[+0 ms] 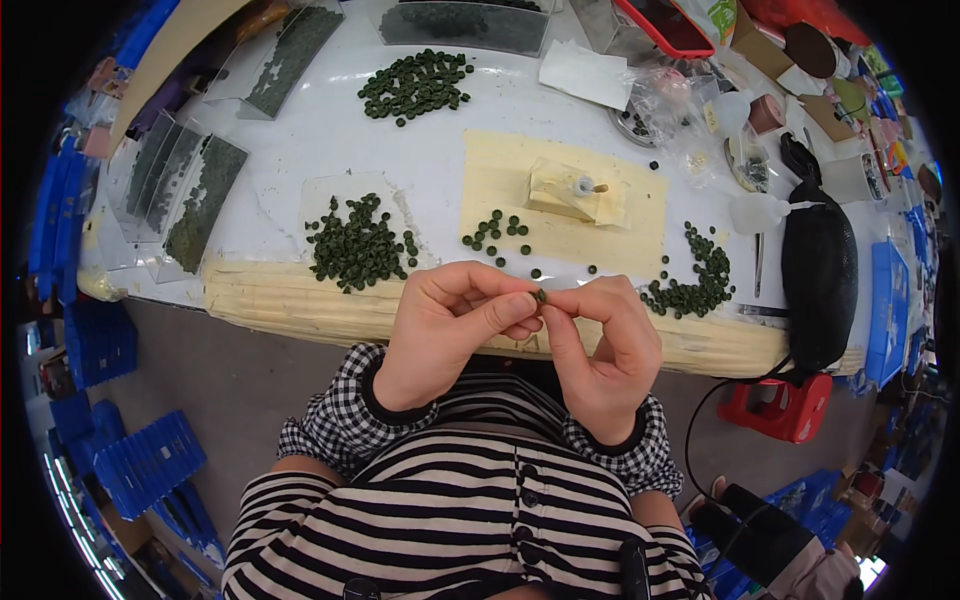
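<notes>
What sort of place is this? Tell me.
Probably a small-parts assembly bench in a workshop: piles of small dark green discs on a white table, clear trays of more, and blue crates on the floor.

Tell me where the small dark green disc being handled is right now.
In the head view, the disc is centre frame, pinched between left hand and right hand fingertips, just before the table edge.

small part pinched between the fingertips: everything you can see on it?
The part is a tiny dark green, roundish piece, like the loose ones piled on the table. Material and detail are too small to tell. It is held up off the table's near edge, pinched between fingertips of the left hand and right hand, which meet on it.
</notes>
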The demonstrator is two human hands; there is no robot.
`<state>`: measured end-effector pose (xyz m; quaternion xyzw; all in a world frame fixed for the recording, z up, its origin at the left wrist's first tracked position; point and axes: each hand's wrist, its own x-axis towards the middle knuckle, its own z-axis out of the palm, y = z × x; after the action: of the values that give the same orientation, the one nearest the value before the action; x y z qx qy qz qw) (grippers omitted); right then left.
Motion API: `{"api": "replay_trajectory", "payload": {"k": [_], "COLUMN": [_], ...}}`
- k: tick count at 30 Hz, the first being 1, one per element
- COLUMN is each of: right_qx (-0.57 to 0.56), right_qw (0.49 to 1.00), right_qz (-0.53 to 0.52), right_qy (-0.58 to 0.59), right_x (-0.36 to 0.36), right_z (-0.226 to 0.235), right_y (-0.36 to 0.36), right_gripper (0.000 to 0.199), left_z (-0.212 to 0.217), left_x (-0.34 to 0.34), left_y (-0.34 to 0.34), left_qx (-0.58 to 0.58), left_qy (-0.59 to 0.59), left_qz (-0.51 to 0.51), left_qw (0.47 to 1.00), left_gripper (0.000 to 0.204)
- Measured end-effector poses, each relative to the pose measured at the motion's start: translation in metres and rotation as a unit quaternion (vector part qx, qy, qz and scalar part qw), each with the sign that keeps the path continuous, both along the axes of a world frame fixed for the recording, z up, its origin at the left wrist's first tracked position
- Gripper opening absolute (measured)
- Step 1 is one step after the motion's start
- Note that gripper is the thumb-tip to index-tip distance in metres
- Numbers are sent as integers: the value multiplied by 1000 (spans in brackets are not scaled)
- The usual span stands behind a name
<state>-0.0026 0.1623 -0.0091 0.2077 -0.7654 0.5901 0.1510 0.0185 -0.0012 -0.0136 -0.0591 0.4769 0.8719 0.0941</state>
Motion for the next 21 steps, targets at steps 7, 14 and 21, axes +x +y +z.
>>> {"api": "replay_trajectory", "payload": {"k": [7,14,21], "right_qx": [93,-50,38], "right_qw": [990,993,998], "right_qz": [6,59,54], "right_qy": [102,-93,13], "right_x": [-6,-1,-1], "right_z": [7,-1,2], "right_y": [4,9,8], "right_gripper": [21,23,25], "left_z": [3,5,1], "left_x": [-4,-3,-12], "left_y": [-9,4,-10], "left_qx": [-1,-148,-20], "left_qy": [-41,71,-49], "left_qz": [-49,20,-65], "left_qw": [998,986,996], "left_gripper": [13,13,14]}}
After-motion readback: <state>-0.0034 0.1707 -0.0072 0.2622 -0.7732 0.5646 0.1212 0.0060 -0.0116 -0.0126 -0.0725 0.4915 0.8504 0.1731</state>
